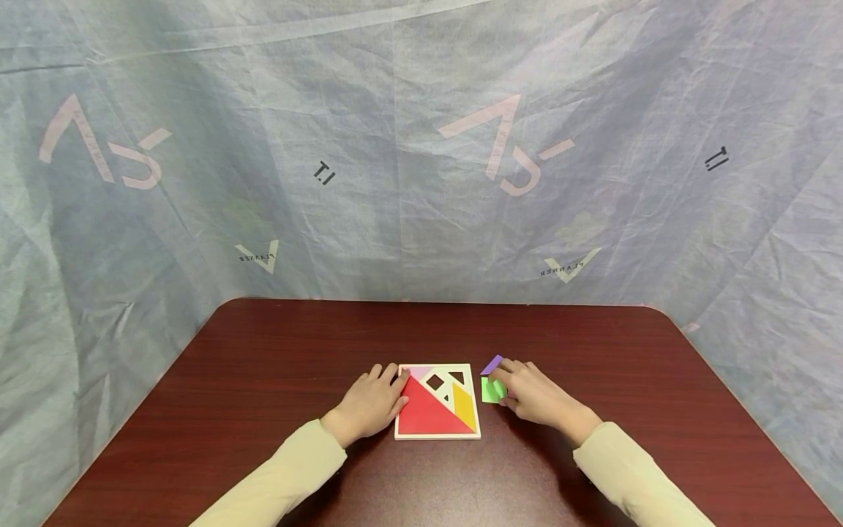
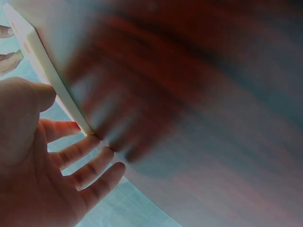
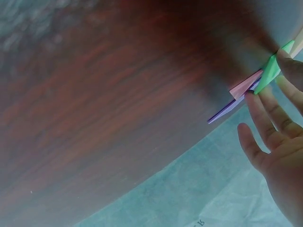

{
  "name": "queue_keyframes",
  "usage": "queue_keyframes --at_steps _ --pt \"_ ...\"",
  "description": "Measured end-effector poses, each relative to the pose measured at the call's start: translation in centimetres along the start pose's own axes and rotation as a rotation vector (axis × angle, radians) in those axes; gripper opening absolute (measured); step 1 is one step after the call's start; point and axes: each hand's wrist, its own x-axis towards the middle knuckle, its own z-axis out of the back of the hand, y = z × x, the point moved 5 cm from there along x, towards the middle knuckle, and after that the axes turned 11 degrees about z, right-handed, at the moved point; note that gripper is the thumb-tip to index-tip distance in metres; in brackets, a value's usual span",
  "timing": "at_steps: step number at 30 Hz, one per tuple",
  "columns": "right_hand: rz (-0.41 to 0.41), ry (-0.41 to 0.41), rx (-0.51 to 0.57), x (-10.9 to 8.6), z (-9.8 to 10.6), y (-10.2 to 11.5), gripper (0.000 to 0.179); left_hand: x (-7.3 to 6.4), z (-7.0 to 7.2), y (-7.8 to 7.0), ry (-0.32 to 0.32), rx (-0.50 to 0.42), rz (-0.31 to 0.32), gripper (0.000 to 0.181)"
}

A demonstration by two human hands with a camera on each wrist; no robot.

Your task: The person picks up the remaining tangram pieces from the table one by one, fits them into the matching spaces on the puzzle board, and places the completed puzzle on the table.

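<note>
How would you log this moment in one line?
left hand: touching puzzle board; right hand: pinching green piece; red piece, yellow piece: in puzzle board; purple piece: on table

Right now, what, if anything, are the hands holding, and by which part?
No clear hold: the left hand touches the puzzle board at its left edge; the right hand touches a green piece, but a grip can't be confirmed.

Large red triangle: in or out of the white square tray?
In: the head view shows the large red triangle inside the white square tray, along its near edge.

Puzzle board (image 1: 436, 437): incomplete | green piece (image 1: 488, 391): pinched, right of board | purple piece (image 1: 491, 365): beyond green
</note>
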Motion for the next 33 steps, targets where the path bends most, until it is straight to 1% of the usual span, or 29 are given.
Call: queue_keyframes --at_steps 7,15,25,33 --pt "0.0 -0.014 -0.028 -0.05 0.07 -0.05 0.043 -0.03 -0.13 0.0 0.005 0.009 0.0 0.044" --pt "-0.017 0.017 -0.044 -0.12 0.18 -0.14 0.045 0.04 -0.15 0.01 0.021 0.002 0.011 0.044" --pt "0.021 -0.002 -0.102 0.06 0.5 -0.12 0.046 0.02 0.0 -0.04 0.025 0.006 0.005 0.044" --pt "0.043 -0.025 -0.115 0.26 0.6 -0.03 0.049 -0.05 0.08 -0.06 0.024 0.012 0.002 0.044"
